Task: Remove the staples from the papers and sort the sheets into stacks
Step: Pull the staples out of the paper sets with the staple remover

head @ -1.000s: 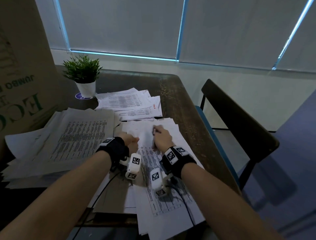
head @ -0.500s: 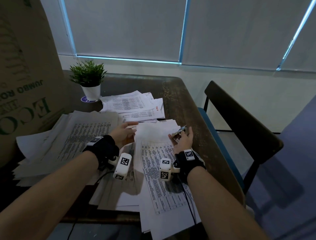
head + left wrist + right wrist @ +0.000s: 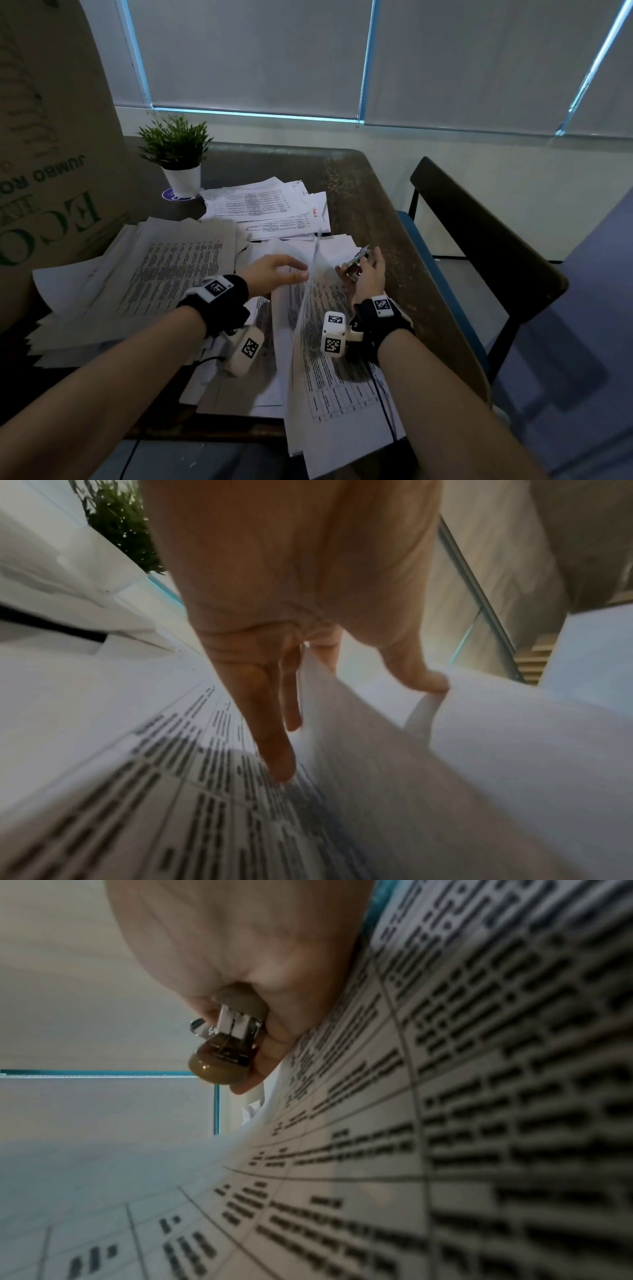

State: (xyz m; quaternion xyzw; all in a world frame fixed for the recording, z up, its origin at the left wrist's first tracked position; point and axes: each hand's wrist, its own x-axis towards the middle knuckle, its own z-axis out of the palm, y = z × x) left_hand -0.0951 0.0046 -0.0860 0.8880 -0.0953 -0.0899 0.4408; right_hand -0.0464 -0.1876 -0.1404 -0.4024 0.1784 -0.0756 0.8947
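Sheet (image 3: pixel 305 291) lifted — pinched by left hand (image 3: pixel 274 274), right hand (image 3: pixel 368 274) gripping staple remover (image 3: pixel 358 262) (metal).

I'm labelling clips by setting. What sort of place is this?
Probably an office or back room. Stacks of printed sheets cover a dark wooden table under grey roller blinds, with a large cardboard carton and a small potted plant in a white pot beside them.
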